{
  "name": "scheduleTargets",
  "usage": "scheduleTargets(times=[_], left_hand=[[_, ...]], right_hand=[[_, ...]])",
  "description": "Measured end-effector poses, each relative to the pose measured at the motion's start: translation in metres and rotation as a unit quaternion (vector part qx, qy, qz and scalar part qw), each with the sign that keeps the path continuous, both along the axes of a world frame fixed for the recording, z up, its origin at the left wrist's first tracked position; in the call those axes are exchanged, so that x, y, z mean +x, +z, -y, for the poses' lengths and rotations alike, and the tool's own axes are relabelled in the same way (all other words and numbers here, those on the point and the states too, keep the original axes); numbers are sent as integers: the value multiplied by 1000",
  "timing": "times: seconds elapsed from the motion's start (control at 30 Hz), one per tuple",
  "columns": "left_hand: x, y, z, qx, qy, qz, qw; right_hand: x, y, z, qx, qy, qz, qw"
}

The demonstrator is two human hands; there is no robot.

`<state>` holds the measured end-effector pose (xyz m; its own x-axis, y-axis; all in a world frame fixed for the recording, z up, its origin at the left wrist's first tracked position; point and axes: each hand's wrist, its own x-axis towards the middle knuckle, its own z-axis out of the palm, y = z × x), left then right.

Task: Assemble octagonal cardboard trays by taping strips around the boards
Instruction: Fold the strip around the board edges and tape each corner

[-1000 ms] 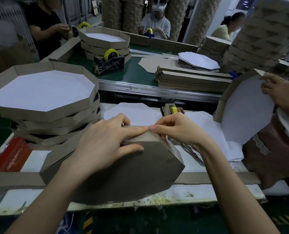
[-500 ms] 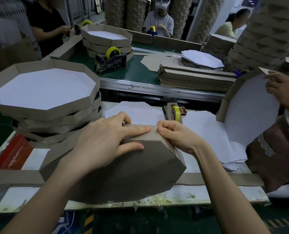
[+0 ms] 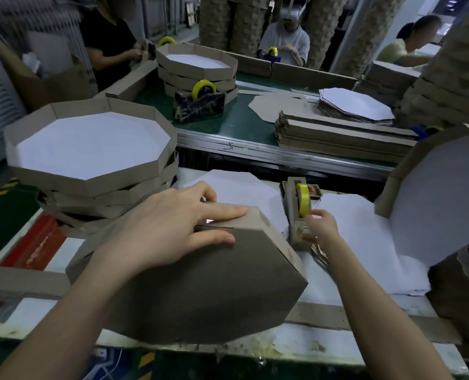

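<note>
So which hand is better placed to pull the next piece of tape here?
The right hand: it is already at the near tape dispenser, fingers by the yellow roll. The left hand lies flat on the tray, pressing the strip joint at its top edge.

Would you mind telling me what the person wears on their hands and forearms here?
Nothing that shows: the left hand and right hand are bare, without gloves, and both forearms are uncovered to the frame's bottom edge, with no sleeve, watch or bracelet in view. No rings can be made out on the fingers.
</note>
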<state>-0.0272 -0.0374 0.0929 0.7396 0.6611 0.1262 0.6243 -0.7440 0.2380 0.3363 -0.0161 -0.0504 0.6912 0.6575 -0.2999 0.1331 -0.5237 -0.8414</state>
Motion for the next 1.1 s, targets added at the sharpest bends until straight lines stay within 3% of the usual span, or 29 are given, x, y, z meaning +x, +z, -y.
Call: scheduleTargets(times=[0.17, 0.27, 0.43, 0.53, 0.73, 0.9, 1.1], left_hand=[[6, -1, -12, -6, 6, -3, 1000], [8, -2, -18, -9, 18, -2, 1000], [9, -4, -24, -5, 41, 4, 999], [9, -5, -26, -4, 46, 7, 999], [12, -7, -25, 2, 50, 17, 999], [9, -8, -25, 1, 61, 22, 998], [9, -7, -25, -11, 70, 15, 997]], right_hand=[[26, -18, -30, -172, 19, 84, 981], [28, -28, -42, -184, 45, 67, 980], [30, -32, -54, -221, 17, 120, 968], [38, -32, -61, -185, -8, 73, 980], [34, -38, -47, -2, -126, -92, 988], [18, -57, -4, 125, -179, -113, 969], [15, -87, 36, 139, -89, -43, 985]])
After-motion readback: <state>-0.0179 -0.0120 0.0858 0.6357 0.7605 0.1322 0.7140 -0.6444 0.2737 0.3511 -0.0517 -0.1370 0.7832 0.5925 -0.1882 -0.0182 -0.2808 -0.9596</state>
